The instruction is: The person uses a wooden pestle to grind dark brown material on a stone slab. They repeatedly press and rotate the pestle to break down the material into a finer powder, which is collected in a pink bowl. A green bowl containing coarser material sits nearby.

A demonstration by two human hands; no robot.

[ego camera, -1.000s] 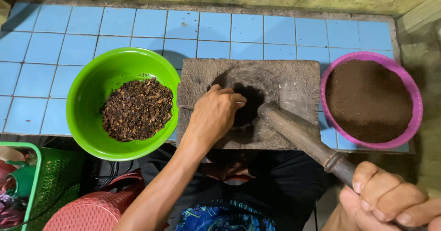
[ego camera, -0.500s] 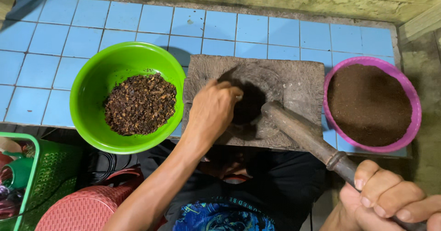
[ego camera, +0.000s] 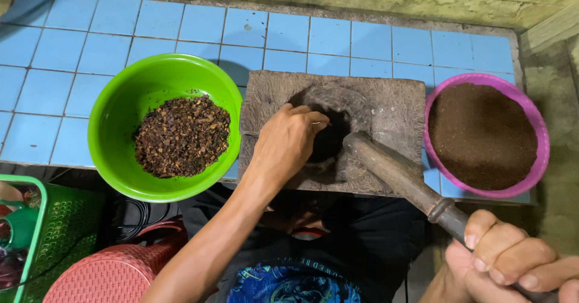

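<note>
pestle (ego camera: 395,173) slanted, head toward mortar (ego camera: 338,131)

We find open blue tiled counter (ego camera: 338,34) behind the grey stone mortar block (ego camera: 392,101). The round green plastic bowl (ego camera: 120,107) crowds its left, the round pink plastic bowl (ego camera: 540,128) its right; the long wooden pestle (ego camera: 395,170) slants across the hollow.

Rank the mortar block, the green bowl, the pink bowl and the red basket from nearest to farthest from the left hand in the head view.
From the left hand:
1. Mortar block, directly under the hand.
2. Green bowl, just to its left.
3. Pink bowl on the right and red basket at lower left: too close to call.
</note>
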